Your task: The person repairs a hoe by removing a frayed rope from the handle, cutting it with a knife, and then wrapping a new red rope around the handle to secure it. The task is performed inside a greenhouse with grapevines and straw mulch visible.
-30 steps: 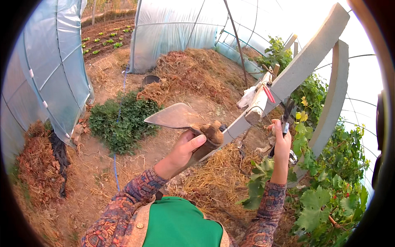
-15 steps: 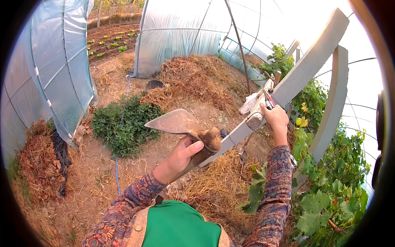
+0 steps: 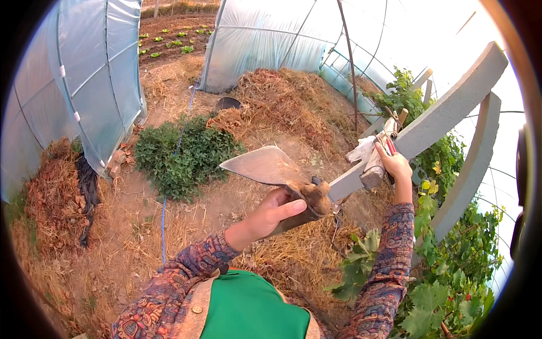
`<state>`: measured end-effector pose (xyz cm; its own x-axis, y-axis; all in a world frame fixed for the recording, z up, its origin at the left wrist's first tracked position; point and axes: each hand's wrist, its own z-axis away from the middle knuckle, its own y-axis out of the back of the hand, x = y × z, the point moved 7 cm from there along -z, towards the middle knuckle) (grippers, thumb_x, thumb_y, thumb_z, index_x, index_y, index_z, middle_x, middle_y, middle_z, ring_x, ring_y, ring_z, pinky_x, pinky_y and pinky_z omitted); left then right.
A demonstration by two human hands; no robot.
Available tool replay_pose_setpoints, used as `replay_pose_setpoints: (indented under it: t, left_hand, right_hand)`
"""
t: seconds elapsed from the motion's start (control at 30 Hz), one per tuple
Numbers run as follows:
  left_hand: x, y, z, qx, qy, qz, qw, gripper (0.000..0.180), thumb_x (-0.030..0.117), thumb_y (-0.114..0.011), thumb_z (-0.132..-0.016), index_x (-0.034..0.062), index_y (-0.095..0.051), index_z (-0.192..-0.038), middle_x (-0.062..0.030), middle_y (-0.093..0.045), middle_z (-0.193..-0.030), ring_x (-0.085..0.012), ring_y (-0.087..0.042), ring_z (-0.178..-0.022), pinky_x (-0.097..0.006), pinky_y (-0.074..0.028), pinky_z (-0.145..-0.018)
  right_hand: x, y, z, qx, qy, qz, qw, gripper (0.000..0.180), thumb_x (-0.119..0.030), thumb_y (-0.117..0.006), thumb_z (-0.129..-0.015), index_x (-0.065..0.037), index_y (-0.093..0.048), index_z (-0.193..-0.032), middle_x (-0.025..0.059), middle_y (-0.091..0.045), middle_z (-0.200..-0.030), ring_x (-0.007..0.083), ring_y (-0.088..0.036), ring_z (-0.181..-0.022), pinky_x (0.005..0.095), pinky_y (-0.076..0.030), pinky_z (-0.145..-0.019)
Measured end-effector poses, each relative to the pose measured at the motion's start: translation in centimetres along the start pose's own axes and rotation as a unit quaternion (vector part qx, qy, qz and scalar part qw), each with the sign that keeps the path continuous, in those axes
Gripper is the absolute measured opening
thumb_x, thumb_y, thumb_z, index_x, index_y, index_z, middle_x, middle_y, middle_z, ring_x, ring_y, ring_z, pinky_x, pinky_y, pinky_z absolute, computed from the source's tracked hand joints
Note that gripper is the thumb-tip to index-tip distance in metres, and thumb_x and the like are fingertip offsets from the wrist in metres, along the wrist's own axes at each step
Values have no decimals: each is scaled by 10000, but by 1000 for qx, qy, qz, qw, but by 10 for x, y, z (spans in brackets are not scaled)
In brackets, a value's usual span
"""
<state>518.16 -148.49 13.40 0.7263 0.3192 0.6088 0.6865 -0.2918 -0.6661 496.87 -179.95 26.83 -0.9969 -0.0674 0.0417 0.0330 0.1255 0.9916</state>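
Observation:
My left hand [image 3: 274, 213] is wrapped round a hoe just below its head, thumb on top. The hoe has a broad, pointed metal blade [image 3: 265, 165] turned to the left and a worn wooden neck [image 3: 316, 198]. Further right, my right hand [image 3: 396, 168] is closed on a red-handled hand tool [image 3: 390, 148], whose exact kind is mostly hidden by the fingers. That hand is right beside a short piece of rough wood [image 3: 372, 178] on a grey concrete beam [image 3: 348, 183]. Crumpled white plastic [image 3: 361, 150] is next to the wood.
Curved concrete posts [image 3: 451, 104] rise at the right among grape vines [image 3: 435, 299]. A leafy green plant [image 3: 183, 161] grows left of the hoe, with a blue hose [image 3: 164, 231] running past it. Dry straw covers much of the ground. Plastic sheeting [image 3: 101, 73] hangs at the left.
The view has swung left, so most things appear farther right. The hoe's head is slightly closer to the wood piece. Both hands keep their grips.

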Motion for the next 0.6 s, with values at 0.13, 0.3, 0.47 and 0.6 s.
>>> replay_pose_setpoints:
  t: [0.13,0.3,0.47,0.6]
  left_hand:
    - [4,6,-4,2,-5,-12,1000,484,286,-606,-993,-44,-526,-1339,-106,-595,-1309,-187,-547,-1204,-364,-403,-1076]
    - [-1,10,-5,0,1,-6,1000,498,305,-605,-994,-38,-519,-1344,-104,-589,-1313,-191,-546,-1206,-367,-404,-1075]
    - [4,12,-7,5,-13,-3,1000,514,312,-593,-1002,-36,-498,-1368,-107,-577,-1334,-199,-553,-1213,-376,-402,-1089]
    - [18,-6,-10,-26,-7,33,999,538,354,-557,-1018,-37,-486,-1380,-117,-590,-1319,-211,-589,-1183,-379,-442,-1064]
  right_hand:
    - [1,10,4,-3,-13,-15,1000,1072,-916,-374,-770,-48,-605,-1353,218,-635,-1306,339,-581,-1267,420,-446,-1042]
    - [29,60,36,168,-52,-68,982,929,-829,-353,-871,-65,-631,-1321,205,-651,-1284,340,-606,-1229,432,-461,-1019]
    - [37,107,144,341,0,-279,898,677,-644,-543,-943,-24,-699,-1166,78,-704,-829,162,-663,-740,308,-499,-693]
    - [-6,68,228,185,208,-540,794,263,-227,-572,-1028,-8,-698,-1100,-54,-534,-680,-1,-434,-582,177,-308,-517]
